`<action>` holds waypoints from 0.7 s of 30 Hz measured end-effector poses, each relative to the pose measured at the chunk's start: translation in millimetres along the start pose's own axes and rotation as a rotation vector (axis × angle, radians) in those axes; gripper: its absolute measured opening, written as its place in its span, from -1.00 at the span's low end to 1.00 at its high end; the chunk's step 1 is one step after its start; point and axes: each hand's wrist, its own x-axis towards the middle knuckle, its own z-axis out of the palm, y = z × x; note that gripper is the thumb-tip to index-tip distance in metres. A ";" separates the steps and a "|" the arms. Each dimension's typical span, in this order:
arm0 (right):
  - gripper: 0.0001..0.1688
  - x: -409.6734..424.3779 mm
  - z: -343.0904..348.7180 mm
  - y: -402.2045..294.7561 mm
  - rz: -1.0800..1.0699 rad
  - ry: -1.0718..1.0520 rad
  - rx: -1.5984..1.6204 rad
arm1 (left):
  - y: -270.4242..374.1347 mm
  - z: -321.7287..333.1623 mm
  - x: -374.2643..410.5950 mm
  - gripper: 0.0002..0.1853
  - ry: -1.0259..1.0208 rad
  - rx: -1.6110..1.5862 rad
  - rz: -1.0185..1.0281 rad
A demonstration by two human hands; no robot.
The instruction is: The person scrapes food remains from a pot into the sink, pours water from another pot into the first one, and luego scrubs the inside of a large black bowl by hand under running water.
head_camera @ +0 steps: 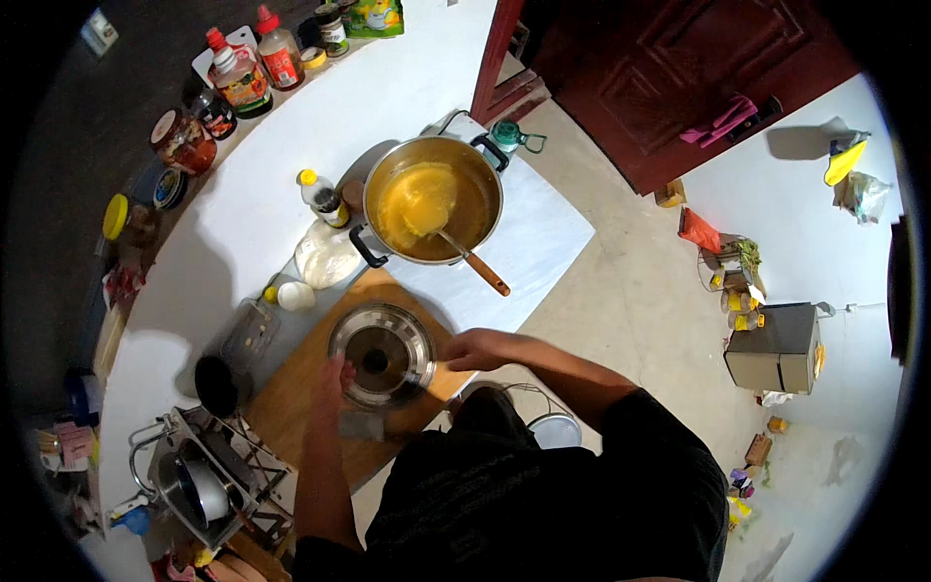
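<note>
A round metal-rimmed pot lid [382, 318] with a dark centre knob lies on the wooden cutting board [302, 389]. My left hand [337, 375] is at the lid's left edge, and my right hand [476, 351] is at its right edge; the picture does not settle whether either one grips the rim. Beyond the lid stands a large steel pot [471, 161] holding yellow-brown liquid. A ladle with a wooden handle [489, 274] rests in it, its bowl in the liquid and its handle over the near rim.
Left of the pot are a yellow-capped bottle [320, 198], a plastic bag [325, 254] and a white cup-like object [296, 296]. A black container [216, 385] stands beside the board, near a metal sink [171, 476]. Sauce bottles [244, 84] line the ledge. A red door [676, 80] is at upper right.
</note>
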 end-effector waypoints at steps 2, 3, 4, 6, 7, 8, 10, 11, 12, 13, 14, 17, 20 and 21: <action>-0.57 -41.3 -34.8 27.7 0.349 -0.104 0.183 | 34.2 34.4 47.3 -0.56 -0.038 -0.110 0.057; -0.59 -65.8 -45.1 57.6 0.448 -0.062 0.250 | 66.8 71.5 50.5 -0.55 -0.105 -0.157 0.115; -0.60 -78.5 -59.3 76.9 0.447 0.051 0.345 | 85.7 86.7 61.9 -0.55 -0.083 -0.197 0.106; -0.61 -92.1 -93.3 95.8 0.436 0.334 0.528 | 113.1 118.6 87.8 -0.54 -0.061 -0.281 0.080; -0.62 -93.5 -111.5 99.9 0.416 0.500 0.620 | 122.6 130.1 96.5 -0.55 -0.096 -0.341 0.081; -0.61 -83.8 -132.7 105.4 0.521 0.688 0.777 | 131.0 139.4 103.6 -0.56 -0.128 -0.404 0.083; -0.60 -52.1 -175.7 105.7 0.497 0.932 0.787 | 134.9 147.1 119.4 -0.65 -0.099 -0.547 0.106; -0.56 -37.5 -194.8 105.5 0.479 1.001 0.803 | 135.1 150.9 125.0 -0.67 -0.092 -0.530 0.089; -0.51 -28.6 -212.0 115.8 0.425 1.044 0.798 | 134.8 155.7 129.6 -0.69 -0.094 -0.513 0.069; -0.46 -11.9 -225.8 118.1 0.413 1.065 0.767 | 134.7 151.5 135.6 -0.71 -0.081 -0.495 0.060; -0.43 5.6 -238.3 119.1 0.406 1.076 0.749 | 135.5 147.5 142.0 -0.73 -0.117 -0.498 0.078; -0.42 46.9 -257.4 133.9 0.351 1.093 0.828 | 148.0 155.6 137.2 -0.74 -0.100 -0.610 0.097; -0.50 72.4 -262.7 144.3 0.344 1.072 0.913 | 169.1 155.3 128.5 -0.66 -0.108 -0.662 0.076; -0.52 78.9 -264.4 145.5 0.351 1.063 0.929 | 173.2 153.4 127.5 -0.64 -0.122 -0.676 0.065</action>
